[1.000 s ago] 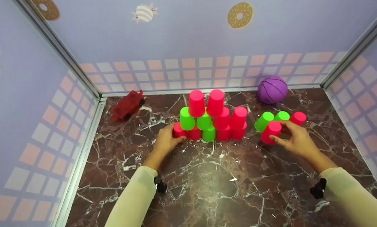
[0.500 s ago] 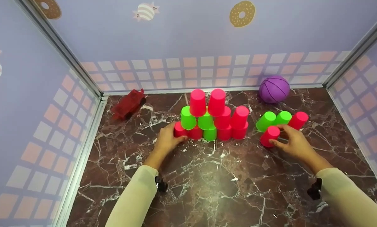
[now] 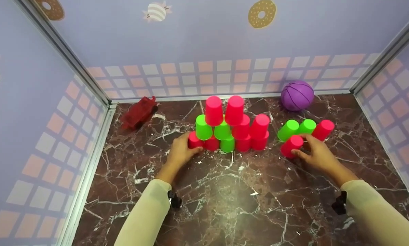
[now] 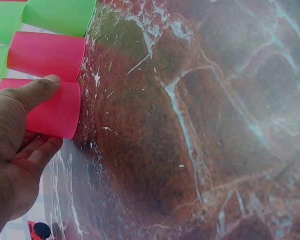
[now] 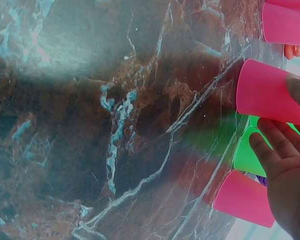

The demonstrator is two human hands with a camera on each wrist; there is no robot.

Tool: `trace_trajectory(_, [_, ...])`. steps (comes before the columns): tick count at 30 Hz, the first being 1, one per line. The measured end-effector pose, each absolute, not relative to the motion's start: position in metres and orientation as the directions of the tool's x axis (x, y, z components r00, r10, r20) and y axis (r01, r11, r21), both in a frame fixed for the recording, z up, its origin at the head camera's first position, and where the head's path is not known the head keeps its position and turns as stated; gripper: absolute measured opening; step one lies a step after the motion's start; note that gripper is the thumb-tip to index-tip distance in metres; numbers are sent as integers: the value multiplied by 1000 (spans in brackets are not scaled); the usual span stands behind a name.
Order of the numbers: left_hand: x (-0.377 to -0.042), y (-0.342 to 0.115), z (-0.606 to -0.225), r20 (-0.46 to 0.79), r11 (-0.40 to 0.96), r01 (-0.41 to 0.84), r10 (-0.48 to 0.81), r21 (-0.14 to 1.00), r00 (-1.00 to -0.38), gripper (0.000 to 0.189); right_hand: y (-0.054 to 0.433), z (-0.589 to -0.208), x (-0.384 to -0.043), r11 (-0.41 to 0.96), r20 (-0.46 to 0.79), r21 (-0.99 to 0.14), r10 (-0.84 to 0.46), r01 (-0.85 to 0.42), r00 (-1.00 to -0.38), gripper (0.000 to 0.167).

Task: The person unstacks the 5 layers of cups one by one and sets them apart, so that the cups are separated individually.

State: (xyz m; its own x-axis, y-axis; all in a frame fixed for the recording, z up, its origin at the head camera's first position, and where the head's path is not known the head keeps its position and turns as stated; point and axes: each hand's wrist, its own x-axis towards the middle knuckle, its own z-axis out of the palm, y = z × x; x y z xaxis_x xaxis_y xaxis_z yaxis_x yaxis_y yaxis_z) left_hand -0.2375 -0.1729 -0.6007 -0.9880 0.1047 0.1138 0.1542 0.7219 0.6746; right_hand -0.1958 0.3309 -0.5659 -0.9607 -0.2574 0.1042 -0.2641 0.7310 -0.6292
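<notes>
Upside-down plastic cups stand in a stepped stack in the head view. Pink and green ones form the lower two rows, and two pink cups [image 3: 234, 110] sit on top. My left hand [image 3: 181, 150] holds the leftmost bottom pink cup [image 4: 52, 110], its thumb on the near side and fingers on the other. To the right of the stack, my right hand [image 3: 318, 153] grips an upside-down pink cup [image 3: 291, 147] between thumb and fingers. Whether this cup touches the table is hard to tell. Just behind it are two green cups [image 3: 288, 130] and another pink cup [image 3: 324, 130].
A purple ball [image 3: 297, 95] lies by the back wall at right. At the back left is a red toy [image 3: 139, 112]. Patterned walls [image 3: 204, 41] enclose the back and sides of the dark marbled table [image 3: 225, 198].
My right hand has brought its pink cup slightly lower and nearer to me, uncovering more of the pink cup behind. The left hand and the stack keep their places.
</notes>
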Motion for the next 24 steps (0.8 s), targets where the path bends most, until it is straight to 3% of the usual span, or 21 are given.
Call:
trace_trajectory(7, [-253,-182,-635,167,715,196,111,672,-980,69,331,-564,-198,717,100,-642,-270,-270,-958,56])
trace_trajectory(16, [-242,-179,-612,160,692,206,132,692,-978,65,331,-565,-199,722,75,-646,-262,-246,-962,60])
trace_trajectory(24, [-244,-180,-618,188,698,222,127,681,-974,66,332,-561,-198,724,86,-645,-247,-243,-965,66])
